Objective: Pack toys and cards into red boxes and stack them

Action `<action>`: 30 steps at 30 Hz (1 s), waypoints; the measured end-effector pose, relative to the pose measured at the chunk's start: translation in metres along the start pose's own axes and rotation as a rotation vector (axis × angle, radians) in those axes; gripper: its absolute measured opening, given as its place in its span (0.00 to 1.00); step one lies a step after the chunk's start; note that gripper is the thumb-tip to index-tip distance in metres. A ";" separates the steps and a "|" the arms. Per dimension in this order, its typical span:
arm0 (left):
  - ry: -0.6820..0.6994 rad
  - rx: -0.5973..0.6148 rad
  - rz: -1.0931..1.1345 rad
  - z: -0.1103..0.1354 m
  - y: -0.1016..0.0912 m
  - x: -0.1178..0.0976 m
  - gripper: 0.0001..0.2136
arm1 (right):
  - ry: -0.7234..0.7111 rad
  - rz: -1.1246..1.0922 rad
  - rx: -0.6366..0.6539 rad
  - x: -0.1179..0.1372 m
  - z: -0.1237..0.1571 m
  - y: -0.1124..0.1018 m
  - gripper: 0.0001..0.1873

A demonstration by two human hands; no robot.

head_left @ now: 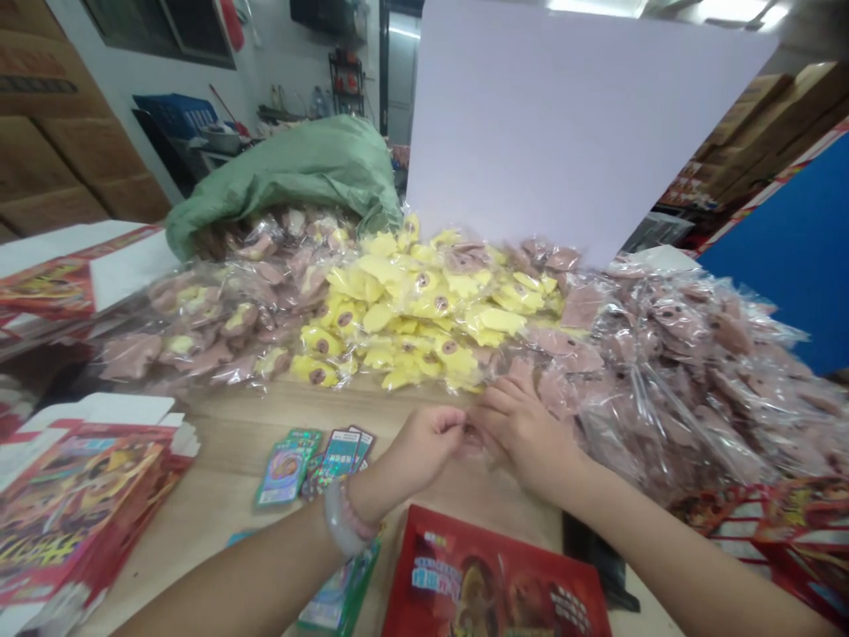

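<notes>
My left hand (424,445) and my right hand (523,429) meet above the wooden table (225,451), fingers curled together on a small clear-wrapped packet that is mostly hidden between them. Just beyond them lies a big heap of plastic-wrapped pink toys (690,372) and yellow toys (411,310). A few colourful cards (311,460) lie fanned on the table left of my left hand. A pale bracelet (341,522) circles my left wrist. A red printed pack (491,584) lies below my forearms.
A green sack (298,168) spills toys at the back left. A white board (570,115) stands behind the heap. Stacks of flat red printed boxes (80,504) sit at the left, more (769,531) at the right. Cardboard cartons (59,133) line the far left.
</notes>
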State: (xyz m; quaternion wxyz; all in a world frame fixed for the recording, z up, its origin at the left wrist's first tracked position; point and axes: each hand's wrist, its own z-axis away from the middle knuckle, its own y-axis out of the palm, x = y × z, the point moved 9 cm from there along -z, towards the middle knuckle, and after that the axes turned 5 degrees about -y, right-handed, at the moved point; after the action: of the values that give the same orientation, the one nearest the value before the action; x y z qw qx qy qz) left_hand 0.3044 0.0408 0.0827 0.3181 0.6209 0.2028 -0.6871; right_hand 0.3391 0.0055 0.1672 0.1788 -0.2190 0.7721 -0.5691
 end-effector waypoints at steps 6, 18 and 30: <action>-0.039 -0.029 0.013 0.000 -0.006 0.000 0.07 | 0.054 0.109 -0.022 -0.009 0.001 0.007 0.12; 0.021 -0.024 -0.222 -0.008 -0.006 -0.004 0.08 | -0.027 -0.022 0.101 -0.005 -0.004 0.015 0.13; -0.109 0.027 -0.075 -0.002 -0.008 0.004 0.09 | 0.350 -0.389 -0.340 -0.061 0.027 0.000 0.09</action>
State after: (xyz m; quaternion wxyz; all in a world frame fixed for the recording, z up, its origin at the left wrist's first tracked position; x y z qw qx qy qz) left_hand 0.3007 0.0473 0.0772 0.2942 0.5786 0.1991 -0.7342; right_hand 0.4050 0.0168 0.1610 -0.1083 -0.2884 0.8189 -0.4843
